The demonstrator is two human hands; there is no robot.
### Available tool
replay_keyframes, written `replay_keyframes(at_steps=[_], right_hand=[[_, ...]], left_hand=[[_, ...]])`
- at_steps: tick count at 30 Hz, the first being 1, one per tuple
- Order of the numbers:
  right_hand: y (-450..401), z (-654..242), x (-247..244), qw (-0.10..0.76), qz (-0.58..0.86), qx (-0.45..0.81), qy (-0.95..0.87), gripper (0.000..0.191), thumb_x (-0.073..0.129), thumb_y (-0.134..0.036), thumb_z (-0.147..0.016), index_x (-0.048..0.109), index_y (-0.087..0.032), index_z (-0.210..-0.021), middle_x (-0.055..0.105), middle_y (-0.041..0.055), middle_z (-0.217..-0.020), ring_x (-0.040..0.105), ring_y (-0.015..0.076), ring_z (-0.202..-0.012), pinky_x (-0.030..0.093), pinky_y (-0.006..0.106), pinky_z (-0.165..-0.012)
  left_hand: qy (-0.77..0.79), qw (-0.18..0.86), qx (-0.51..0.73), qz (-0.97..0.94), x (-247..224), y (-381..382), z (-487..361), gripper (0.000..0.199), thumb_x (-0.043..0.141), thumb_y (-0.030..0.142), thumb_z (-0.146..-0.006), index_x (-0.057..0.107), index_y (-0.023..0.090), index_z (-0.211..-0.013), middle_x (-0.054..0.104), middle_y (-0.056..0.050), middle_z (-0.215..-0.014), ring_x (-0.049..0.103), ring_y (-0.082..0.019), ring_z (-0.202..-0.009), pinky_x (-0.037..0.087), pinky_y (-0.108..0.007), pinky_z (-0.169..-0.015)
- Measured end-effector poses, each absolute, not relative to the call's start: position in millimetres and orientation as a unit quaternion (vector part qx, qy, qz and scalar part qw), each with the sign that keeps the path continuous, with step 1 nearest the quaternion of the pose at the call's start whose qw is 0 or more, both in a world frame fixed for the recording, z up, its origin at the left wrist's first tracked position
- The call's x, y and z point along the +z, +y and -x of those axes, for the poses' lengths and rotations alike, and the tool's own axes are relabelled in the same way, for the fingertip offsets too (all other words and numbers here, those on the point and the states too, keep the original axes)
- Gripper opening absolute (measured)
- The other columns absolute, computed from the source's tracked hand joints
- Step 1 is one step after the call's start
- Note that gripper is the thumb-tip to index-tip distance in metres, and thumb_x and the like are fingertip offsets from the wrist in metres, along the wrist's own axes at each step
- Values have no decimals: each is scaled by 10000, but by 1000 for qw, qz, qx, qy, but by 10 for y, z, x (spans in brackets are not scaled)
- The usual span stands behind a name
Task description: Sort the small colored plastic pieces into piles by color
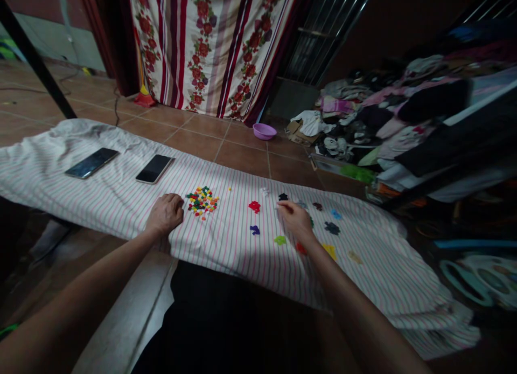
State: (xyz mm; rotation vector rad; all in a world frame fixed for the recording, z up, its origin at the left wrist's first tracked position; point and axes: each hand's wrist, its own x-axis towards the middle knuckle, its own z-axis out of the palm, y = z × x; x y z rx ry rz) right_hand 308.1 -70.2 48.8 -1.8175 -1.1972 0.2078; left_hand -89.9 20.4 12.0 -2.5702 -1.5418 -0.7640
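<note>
Black pieces [283, 196] beside pinched right hand [297, 219]

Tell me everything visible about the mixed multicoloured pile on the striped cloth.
The pile is a loose, roughly round scatter of small pieces in red, yellow, green, orange and white, perhaps plastic. It lies low and spread out, with bits of cloth showing between pieces near its edges. It rests directly on the striped cloth, beside the left hand; whether they touch is hard to tell.
</note>
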Motion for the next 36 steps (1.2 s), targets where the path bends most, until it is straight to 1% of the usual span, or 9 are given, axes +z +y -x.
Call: replay_keyframes(at_steps=[3,6,10,15,18,21,24,29,36], right_hand=[[-535,-2556,452,432,676,129,-583,191,552,-261,-770,739,-233,-796,733,41,-848,665,200,-806,517,340,-800],[-401,-2073,429,390,631,152,-654,202,559,-202,-809,756,-224,-844,734,47,-855,669,185,-808,516,312,-788],[-253,-1559,448,322,587,151,-728,242,551,-152,-879,764,-227,-966,751,45,-994,678,171,-936,497,290,-864],[-133,-1194,495,184,610,117,-761,265,531,-159,-940,760,-233,-1050,745,58,-1105,650,194,-1032,454,324,-959],[-104,-1097,535,117,626,93,-765,296,502,-154,-959,751,-238,-1095,734,64,-1117,623,206,-1054,450,314,-936],[-95,-1033,582,71,626,63,-774,311,480,-132,-965,751,-229,-1082,731,77,-1082,605,216,-1039,454,306,-899],[-86,-969,616,40,620,34,-783,321,447,-112,-973,750,-196,-1039,729,100,-1041,599,223,-1019,458,313,-889],[-68,-878,631,0,622,8,-783,312,438,-96,-967,728,-171,-1054,722,120,-1037,599,236,-1015,474,330,-861],[-107,-863,616,10,607,-11,-795,286,446,-70,-957,713,-135,-1035,713,126,-1045,579,238,-1061,458,324,-909]], left_hand=[[-498,29,-244,831,116,205,898,172,464,176,-803,605,199,-900,670,-109,-940,597,-265,-919,448,-401,-854],[-494,30,-245,834,111,211,902,174,458,180,-815,605,188,-908,672,-119,-956,598,-270,-924,447,-401,-853],[-487,24,-253,836,111,215,905,184,451,176,-820,611,182,-910,677,-129,-955,596,-280,-917,449,-412,-834],[-486,28,-258,835,118,211,902,158,476,167,-804,602,198,-895,676,-113,-939,607,-270,-913,451,-403,-830],[-481,26,-256,838,121,211,905,152,472,173,-803,597,196,-886,671,-112,-925,608,-271,-904,457,-406,-832],[-478,23,-255,840,121,216,908,160,459,182,-808,596,183,-890,672,-122,-930,603,-278,-896,461,-416,-837],[-482,23,-251,839,119,219,907,155,453,182,-810,591,187,-880,671,-117,-924,602,-276,-899,457,-415,-841],[-483,21,-252,838,117,216,906,157,445,177,-806,587,192,-871,666,-115,-915,601,-273,-902,455,-414,-840],[-484,17,-260,835,120,217,903,155,474,170,-797,601,189,-884,672,-117,-920,608,-272,-907,461,-413,-842]])
